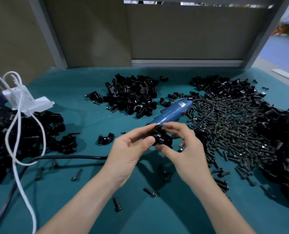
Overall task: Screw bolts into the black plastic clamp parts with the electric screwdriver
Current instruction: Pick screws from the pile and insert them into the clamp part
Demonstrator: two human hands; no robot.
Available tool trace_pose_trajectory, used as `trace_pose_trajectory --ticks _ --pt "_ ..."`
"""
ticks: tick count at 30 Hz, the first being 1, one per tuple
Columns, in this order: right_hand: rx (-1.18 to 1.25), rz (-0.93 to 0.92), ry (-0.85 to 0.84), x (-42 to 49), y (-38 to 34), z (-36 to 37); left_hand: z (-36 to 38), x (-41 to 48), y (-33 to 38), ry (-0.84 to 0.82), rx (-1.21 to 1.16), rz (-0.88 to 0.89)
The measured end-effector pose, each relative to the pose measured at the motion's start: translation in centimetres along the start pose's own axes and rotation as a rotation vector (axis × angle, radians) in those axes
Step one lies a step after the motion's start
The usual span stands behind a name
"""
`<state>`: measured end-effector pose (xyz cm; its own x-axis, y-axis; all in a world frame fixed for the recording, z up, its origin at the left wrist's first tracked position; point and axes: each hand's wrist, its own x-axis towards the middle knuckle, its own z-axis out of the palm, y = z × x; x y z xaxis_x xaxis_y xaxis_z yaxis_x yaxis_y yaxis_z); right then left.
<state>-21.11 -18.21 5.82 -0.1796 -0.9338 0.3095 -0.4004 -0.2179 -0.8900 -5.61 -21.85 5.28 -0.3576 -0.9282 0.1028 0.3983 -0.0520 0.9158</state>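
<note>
Both hands hold one black plastic clamp part (162, 138) above the middle of the teal table. My left hand (130, 151) pinches its left side between thumb and fingers. From the right, my right hand (182, 146) grips it with curled fingers. Just behind the hands the blue electric screwdriver (170, 113) lies on the mat, tip toward me, its black cord running right. A broad spread of black bolts (233, 129) covers the mat to the right. I cannot tell whether a bolt sits in the held part.
Black clamp parts lie in a pile (133, 93) at the back centre, with more clamp parts (283, 142) at far right and assembled clamps (22, 132) at left. A white power strip (29, 100) with white cable and a black cable (69, 157) cross the left side. Loose bolts (116, 204) lie near me.
</note>
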Motion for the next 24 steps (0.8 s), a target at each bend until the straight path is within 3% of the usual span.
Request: trace_pose_trajectory --ticks 6,24 --pt "0.233 0.091 -0.037 0.0 0.0 0.2 0.1 -0.2 0.0 0.044 0.128 0.089" --pt "0.384 0.137 -0.312 0.8 1.0 -1.2 -0.7 -0.5 -0.5 -0.040 0.580 0.233"
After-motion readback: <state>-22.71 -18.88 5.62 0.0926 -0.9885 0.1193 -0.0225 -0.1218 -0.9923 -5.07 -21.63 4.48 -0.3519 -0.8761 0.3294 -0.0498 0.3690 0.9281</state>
